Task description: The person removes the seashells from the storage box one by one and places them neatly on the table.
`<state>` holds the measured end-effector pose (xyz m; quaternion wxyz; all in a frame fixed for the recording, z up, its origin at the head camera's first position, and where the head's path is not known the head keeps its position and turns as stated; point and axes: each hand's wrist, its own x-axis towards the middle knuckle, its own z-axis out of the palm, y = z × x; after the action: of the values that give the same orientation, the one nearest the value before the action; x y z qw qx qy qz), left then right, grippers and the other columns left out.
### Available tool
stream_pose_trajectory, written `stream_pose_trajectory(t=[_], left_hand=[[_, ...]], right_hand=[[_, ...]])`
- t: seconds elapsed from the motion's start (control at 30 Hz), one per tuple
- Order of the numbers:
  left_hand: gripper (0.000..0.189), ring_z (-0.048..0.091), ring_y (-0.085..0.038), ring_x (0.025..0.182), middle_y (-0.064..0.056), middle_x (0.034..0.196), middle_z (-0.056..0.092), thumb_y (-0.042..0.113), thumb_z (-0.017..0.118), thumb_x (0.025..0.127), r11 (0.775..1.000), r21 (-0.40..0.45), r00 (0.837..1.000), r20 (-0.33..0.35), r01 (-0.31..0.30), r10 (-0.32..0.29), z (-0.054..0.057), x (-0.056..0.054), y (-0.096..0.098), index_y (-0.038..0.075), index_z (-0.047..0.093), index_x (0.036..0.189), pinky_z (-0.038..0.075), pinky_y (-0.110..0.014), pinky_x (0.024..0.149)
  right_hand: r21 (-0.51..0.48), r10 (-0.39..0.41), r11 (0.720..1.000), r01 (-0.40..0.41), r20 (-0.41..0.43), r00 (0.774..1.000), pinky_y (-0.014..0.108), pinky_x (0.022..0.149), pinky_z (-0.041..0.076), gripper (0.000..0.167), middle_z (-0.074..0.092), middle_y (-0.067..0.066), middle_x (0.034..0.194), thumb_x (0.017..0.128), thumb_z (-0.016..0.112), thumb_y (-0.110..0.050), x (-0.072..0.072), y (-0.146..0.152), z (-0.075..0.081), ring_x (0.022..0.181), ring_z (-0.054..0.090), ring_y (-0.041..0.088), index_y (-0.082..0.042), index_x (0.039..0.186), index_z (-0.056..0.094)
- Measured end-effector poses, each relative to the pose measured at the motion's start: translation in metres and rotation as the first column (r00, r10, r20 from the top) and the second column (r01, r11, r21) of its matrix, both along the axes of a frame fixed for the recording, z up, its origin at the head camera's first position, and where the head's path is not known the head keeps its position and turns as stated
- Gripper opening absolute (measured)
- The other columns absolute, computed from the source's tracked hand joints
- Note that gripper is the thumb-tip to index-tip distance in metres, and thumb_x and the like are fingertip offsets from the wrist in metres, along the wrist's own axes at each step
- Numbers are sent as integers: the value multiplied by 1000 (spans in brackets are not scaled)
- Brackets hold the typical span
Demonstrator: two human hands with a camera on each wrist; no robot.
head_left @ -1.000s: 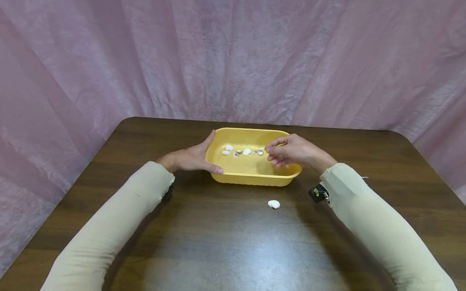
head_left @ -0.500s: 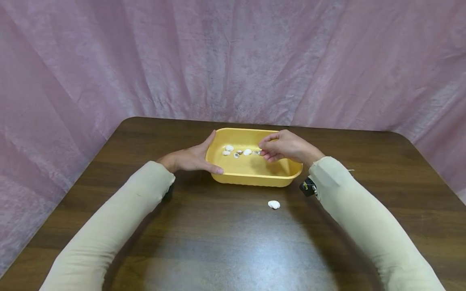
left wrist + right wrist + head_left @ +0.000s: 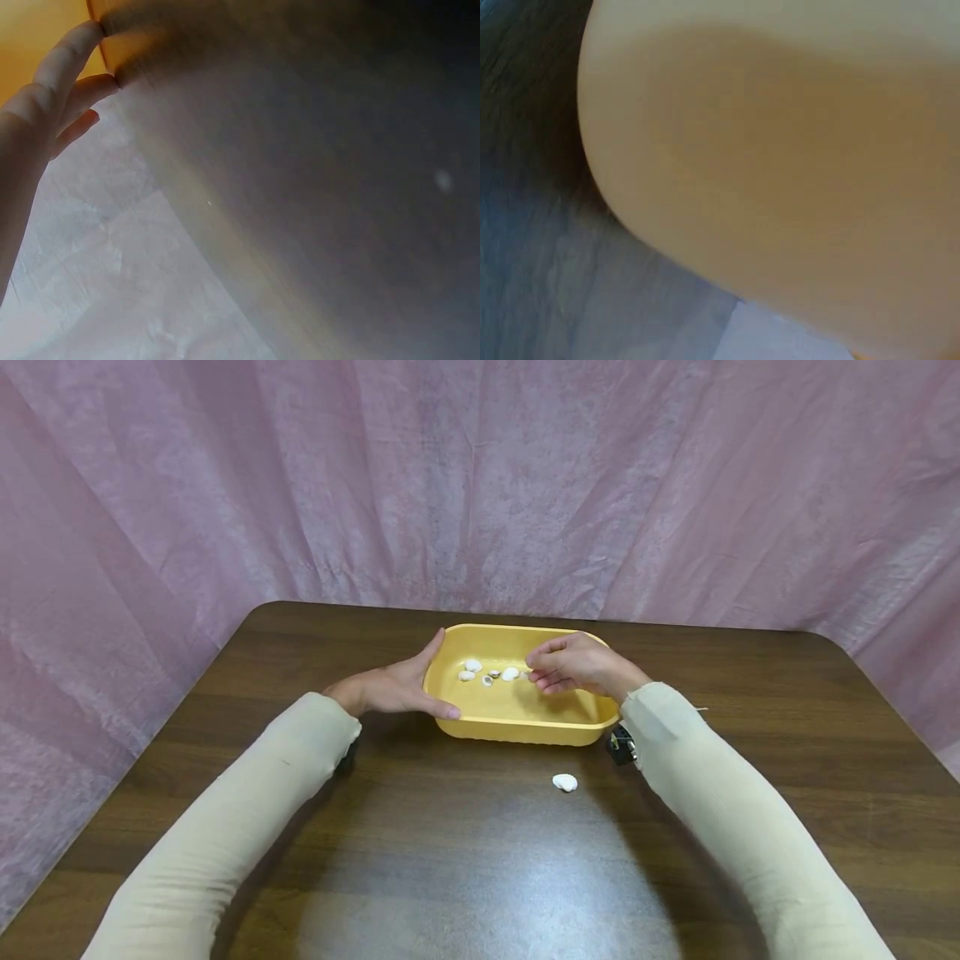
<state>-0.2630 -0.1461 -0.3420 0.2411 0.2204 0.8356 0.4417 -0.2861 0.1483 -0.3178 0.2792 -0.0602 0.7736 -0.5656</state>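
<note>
My left hand (image 3: 397,683) holds the left end of a yellow plastic basin (image 3: 517,731) in the head view, thumb over the near rim and fingers by the far corner. The left wrist view shows its fingers (image 3: 64,56) against the basin's outer wall. Over the right part of the basin, my right hand (image 3: 577,662) has thumb and index fingertips drawn together close to the shells; I cannot tell whether a shell is between them. Several small seashells (image 3: 510,673) lie in a loose row on the basin floor, the rightmost partly hidden by the right hand.
A white ribbed seashell (image 3: 565,782) lies on the brown wooden table (image 3: 450,843) in front of the basin. Behind the table hangs a pink curtain (image 3: 480,485). The basin's rounded side (image 3: 765,187) fills much of the right wrist view.
My right hand has moved left over the basin and now covers the rightmost shell. The left hand, the basin and the shell on the table have stayed in place.
</note>
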Motion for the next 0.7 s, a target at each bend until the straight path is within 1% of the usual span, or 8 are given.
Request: stream_pose_trajectory(t=[0.07, 0.2, 0.3, 0.47, 0.57, 0.7], left_hand=[[134, 25, -23, 143, -11, 166, -3, 32, 85, 80, 1000, -1, 1000, 1, 0, 0, 0, 0, 0, 20, -25, 155, 9, -43, 121], [135, 25, -23, 143, -10, 166, -3, 33, 86, 80, 1000, 1, 1000, 19, -10, 10, 0, 1, 0, 21, -25, 155, 10, -43, 121], [134, 28, -23, 141, -11, 166, 1, 32, 86, 80, 1000, 6, 1000, 27, -12, 12, -1, 2, 1, 21, -25, 155, 11, -43, 121], [133, 27, -24, 141, -12, 166, 0, 30, 85, 81, 1000, 3, 1000, 19, -15, 15, -1, 2, 0, 22, -25, 155, 12, -43, 121], [133, 23, -24, 144, -10, 166, -5, 30, 85, 81, 1000, 2, 1000, 14, -16, 16, -1, 2, -1, 21, -25, 155, 11, -44, 121], [132, 20, -23, 145, -8, 166, -8, 29, 84, 82, 1000, 5, 1000, 7, -12, 12, -1, 1, -2, 21, -25, 155, 10, -43, 121]], right_hand=[[-11, -2, 1000, 2, 6, 1000, 24, 67, 57, 30, 68, 7, 87, 102, 54, -4, 0, -2, -3, 68, 65, 12, 14, 126, 51], [-14, -14, 1000, 15, 39, 999, 24, 66, 57, 31, 67, 6, 84, 103, 52, -5, 1, -9, -8, 66, 64, 11, 13, 128, 51], [1, -25, 1000, 25, 68, 997, 24, 68, 57, 33, 66, 7, 85, 104, 52, -6, 2, -15, -10, 67, 63, 12, 12, 132, 50], [32, -52, 998, 50, 83, 995, 25, 67, 57, 37, 65, 9, 85, 103, 53, -6, 0, -19, -13, 66, 63, 12, 7, 137, 47], [45, -44, 998, 40, 89, 995, 25, 67, 57, 39, 64, 9, 85, 103, 53, -6, -2, -21, -14, 66, 64, 13, 5, 140, 46], [55, -4, 998, -1, 97, 995, 27, 68, 58, 44, 65, 11, 86, 104, 51, -6, -3, -23, -16, 67, 64, 13, 2, 146, 42]])
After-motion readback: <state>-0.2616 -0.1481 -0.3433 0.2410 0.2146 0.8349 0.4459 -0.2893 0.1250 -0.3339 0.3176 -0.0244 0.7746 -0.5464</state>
